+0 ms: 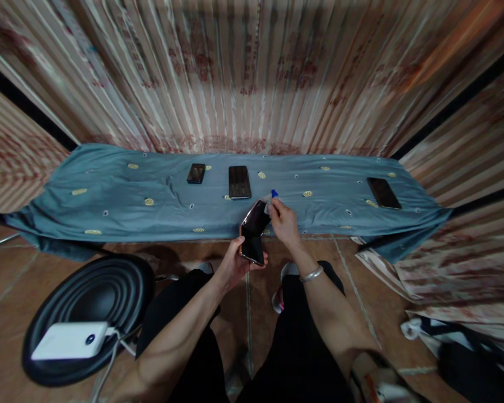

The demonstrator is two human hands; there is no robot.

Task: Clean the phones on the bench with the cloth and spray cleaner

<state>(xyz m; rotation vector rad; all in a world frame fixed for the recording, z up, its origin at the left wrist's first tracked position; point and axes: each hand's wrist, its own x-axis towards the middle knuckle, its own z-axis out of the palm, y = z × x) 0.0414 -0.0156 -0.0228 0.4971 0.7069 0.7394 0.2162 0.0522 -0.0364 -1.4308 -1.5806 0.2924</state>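
Left hand [234, 262] is gripping a partly folded phone [254, 221]. Right hand [283, 223] is pinching a blue-tipped object [274, 193] by its edge.

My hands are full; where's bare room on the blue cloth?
Left of the small black device, to the left end of the blue cloth; also between the right hand and the rightmost device. Crowded: the centre, with left hand, folding phone and middle device close together.

No legible txt, brands or nos.; white pwr bank [63, 342]'s round display [89, 339] too blurry.
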